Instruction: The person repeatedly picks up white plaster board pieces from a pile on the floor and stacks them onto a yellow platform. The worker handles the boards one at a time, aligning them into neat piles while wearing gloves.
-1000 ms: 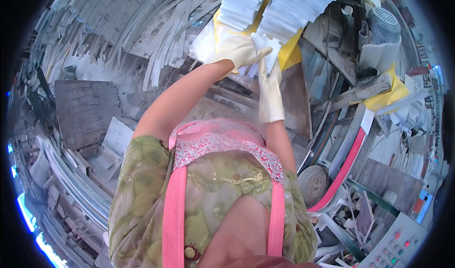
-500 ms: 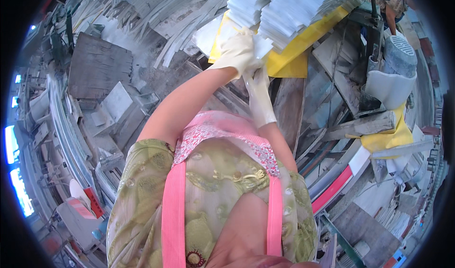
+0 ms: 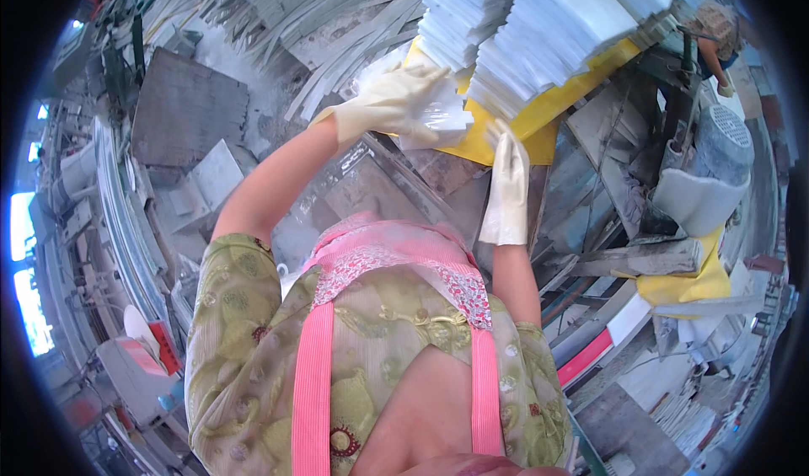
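Note:
White stone-like slabs are stacked in rows, a left stack (image 3: 459, 17) and a larger right stack (image 3: 548, 34), on a yellow sheet (image 3: 539, 126). My left hand (image 3: 388, 101), in a cream rubber glove, lies with fingers stretched over a few loose white slabs (image 3: 442, 118) at the near left corner of the sheet. Whether it presses on them or hovers just above, I cannot tell. My right hand (image 3: 508, 181), gloved alike, points forward beside the near edge of the sheet. Its fingers are extended, with nothing visible in them.
Long pale offcut strips (image 3: 345, 34) lie beyond my left arm, with a dark wooden board (image 3: 190, 109) farther left. On the right stand a grey motor-like cylinder (image 3: 723, 139) and a wooden beam (image 3: 645, 257). Another person (image 3: 716, 34) bends at the far right.
My hands were together at the loose slabs and have come apart. The left has shifted leftward with its fingers spread; the right has drawn away to the right.

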Action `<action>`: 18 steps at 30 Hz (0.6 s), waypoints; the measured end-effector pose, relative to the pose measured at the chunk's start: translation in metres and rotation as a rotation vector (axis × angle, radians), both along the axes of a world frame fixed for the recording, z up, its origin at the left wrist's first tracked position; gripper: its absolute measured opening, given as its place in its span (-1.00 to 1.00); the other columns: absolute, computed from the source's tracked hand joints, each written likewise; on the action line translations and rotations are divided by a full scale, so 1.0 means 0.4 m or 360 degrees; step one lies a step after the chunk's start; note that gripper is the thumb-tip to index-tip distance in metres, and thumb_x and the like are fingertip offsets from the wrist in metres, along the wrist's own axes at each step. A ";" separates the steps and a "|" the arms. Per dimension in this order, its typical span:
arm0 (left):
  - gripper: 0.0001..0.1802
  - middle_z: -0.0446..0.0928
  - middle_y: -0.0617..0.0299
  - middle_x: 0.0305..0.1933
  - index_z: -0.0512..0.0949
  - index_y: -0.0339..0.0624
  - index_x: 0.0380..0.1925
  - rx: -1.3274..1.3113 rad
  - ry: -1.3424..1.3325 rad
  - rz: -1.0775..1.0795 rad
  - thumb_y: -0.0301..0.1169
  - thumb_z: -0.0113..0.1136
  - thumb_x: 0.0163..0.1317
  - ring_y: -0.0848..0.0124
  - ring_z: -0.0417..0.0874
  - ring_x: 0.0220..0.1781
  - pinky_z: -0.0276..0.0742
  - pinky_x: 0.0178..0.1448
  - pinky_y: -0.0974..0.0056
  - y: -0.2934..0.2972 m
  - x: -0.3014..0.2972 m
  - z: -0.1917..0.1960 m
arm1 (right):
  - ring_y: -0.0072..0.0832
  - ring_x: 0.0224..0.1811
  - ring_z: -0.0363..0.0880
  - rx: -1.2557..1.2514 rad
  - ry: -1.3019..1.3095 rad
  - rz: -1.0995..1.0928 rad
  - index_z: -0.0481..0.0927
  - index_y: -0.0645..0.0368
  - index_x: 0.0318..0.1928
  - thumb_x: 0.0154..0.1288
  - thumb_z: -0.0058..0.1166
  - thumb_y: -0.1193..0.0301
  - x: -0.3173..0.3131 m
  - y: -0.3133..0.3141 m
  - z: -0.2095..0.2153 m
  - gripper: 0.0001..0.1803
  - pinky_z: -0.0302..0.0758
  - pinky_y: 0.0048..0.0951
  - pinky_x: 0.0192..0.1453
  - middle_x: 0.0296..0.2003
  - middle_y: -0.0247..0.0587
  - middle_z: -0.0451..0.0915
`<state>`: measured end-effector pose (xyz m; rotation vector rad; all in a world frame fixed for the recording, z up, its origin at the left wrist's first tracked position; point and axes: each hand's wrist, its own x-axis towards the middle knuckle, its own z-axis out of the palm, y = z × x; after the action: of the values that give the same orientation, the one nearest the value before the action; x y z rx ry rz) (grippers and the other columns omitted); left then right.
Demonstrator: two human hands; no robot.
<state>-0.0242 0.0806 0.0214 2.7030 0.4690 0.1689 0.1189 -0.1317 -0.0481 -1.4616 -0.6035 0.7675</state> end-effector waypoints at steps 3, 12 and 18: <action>0.21 0.28 -0.18 0.49 0.11 -0.24 0.53 -0.0912 -0.0627 0.0573 0.26 0.38 0.05 -0.01 0.32 0.50 0.12 0.57 -0.02 -0.007 -0.090 -0.081 | -0.22 0.53 0.21 0.0361 0.0164 0.0331 0.22 0.33 0.49 0.66 -0.40 -0.03 0.045 0.111 -0.033 -0.27 0.12 -0.26 0.59 0.46 0.04 0.27; 0.10 -0.01 -0.02 0.64 -0.08 -0.24 0.60 -0.2026 -0.1486 0.1031 0.34 0.00 0.39 0.15 0.06 0.63 0.00 0.62 0.12 -0.130 -0.024 -0.241 | -0.32 0.61 0.01 0.0241 0.0278 0.0651 0.09 0.23 0.57 0.62 -0.56 -0.21 0.035 0.209 -0.058 -0.14 -0.04 -0.32 0.63 0.56 -0.14 0.12; -0.04 -0.03 -0.06 0.65 -0.07 -0.33 0.58 -0.1829 -0.1341 0.1023 0.14 -0.03 0.49 0.15 0.00 0.66 -0.09 0.65 0.16 -0.120 -0.038 -0.205 | -0.25 0.61 0.04 0.0212 0.0249 0.0649 0.10 0.24 0.56 0.48 -0.25 -0.12 0.022 0.205 -0.094 -0.13 -0.01 -0.24 0.64 0.54 -0.07 0.15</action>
<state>-0.0393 0.0325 -0.0604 1.1480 0.7961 0.8492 0.1276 -0.0495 -0.0855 -1.1558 -0.8283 1.1254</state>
